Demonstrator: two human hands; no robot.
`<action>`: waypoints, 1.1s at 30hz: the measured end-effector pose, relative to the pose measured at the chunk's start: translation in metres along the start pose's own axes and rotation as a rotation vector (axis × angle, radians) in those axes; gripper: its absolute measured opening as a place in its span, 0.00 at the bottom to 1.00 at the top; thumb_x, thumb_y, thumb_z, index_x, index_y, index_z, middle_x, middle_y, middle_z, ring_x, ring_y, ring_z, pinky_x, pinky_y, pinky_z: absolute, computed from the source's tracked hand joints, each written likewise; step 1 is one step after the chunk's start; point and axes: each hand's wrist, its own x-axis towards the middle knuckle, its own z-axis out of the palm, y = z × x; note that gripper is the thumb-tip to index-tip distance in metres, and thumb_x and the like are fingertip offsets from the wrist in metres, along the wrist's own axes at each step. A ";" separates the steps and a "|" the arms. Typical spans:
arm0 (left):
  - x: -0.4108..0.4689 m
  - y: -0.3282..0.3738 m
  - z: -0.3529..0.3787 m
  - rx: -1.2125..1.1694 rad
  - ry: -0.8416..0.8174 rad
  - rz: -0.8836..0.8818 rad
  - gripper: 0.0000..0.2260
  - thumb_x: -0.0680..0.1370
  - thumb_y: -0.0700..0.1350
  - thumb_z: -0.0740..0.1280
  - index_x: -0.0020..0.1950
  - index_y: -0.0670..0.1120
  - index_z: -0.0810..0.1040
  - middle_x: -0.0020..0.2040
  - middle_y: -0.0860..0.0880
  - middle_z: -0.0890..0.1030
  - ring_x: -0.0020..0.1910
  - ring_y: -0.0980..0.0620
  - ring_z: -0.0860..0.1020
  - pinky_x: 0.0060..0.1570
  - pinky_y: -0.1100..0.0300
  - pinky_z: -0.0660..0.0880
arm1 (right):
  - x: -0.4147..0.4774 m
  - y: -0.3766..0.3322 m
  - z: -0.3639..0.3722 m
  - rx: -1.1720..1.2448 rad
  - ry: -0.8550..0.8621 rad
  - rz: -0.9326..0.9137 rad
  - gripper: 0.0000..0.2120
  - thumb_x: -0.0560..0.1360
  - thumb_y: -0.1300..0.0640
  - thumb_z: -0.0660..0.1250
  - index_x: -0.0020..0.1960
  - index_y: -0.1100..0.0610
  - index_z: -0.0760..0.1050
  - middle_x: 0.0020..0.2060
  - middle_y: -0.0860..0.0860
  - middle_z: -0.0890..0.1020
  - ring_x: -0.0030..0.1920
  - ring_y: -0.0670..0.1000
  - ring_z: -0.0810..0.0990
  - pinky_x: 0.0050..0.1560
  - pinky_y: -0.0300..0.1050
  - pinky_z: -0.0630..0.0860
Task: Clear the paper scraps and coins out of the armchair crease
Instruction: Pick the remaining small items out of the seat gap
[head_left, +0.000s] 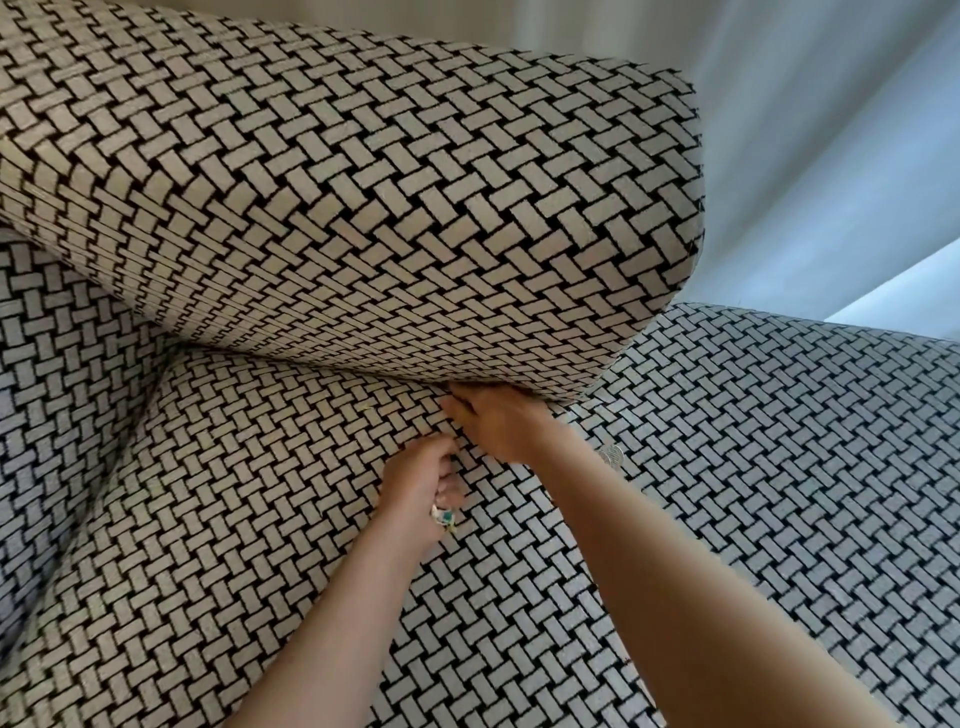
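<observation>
The armchair is covered in a black and beige basket-weave cloth. Its back cushion (363, 208) meets the seat (234, 493) along a crease (332, 364). My right hand (498, 421) is blurred, and its fingertips press into the crease under the cushion's lower edge. I cannot tell whether it holds anything. My left hand (421, 483) rests on the seat just below, curled shut on crumpled paper scraps (442, 515) with white, teal and yellow showing. Coins (612, 456) lie on the seat to the right of my right wrist.
The right armrest (805, 415) rises on the right side and the left armrest (47, 338) on the left. A pale curtain (831, 156) hangs behind the chair.
</observation>
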 end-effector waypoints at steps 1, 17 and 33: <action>0.000 0.001 0.000 -0.007 0.001 -0.005 0.11 0.77 0.35 0.60 0.34 0.42 0.68 0.22 0.49 0.66 0.13 0.59 0.58 0.13 0.73 0.53 | 0.001 0.000 -0.001 -0.005 0.017 -0.005 0.22 0.81 0.46 0.48 0.71 0.54 0.64 0.65 0.56 0.73 0.65 0.57 0.71 0.63 0.49 0.67; -0.006 -0.012 0.042 0.034 -0.079 -0.016 0.10 0.76 0.36 0.61 0.35 0.43 0.67 0.30 0.49 0.63 0.13 0.60 0.59 0.13 0.72 0.54 | -0.048 0.034 -0.024 -0.527 0.048 0.028 0.12 0.80 0.57 0.53 0.54 0.57 0.75 0.41 0.50 0.74 0.45 0.49 0.73 0.49 0.40 0.70; -0.016 -0.025 0.057 -0.015 -0.154 -0.046 0.10 0.78 0.42 0.61 0.36 0.44 0.69 0.29 0.50 0.64 0.15 0.59 0.62 0.15 0.70 0.58 | -0.079 0.061 -0.021 0.223 0.515 0.088 0.10 0.74 0.68 0.63 0.48 0.59 0.81 0.37 0.50 0.83 0.33 0.46 0.78 0.39 0.39 0.78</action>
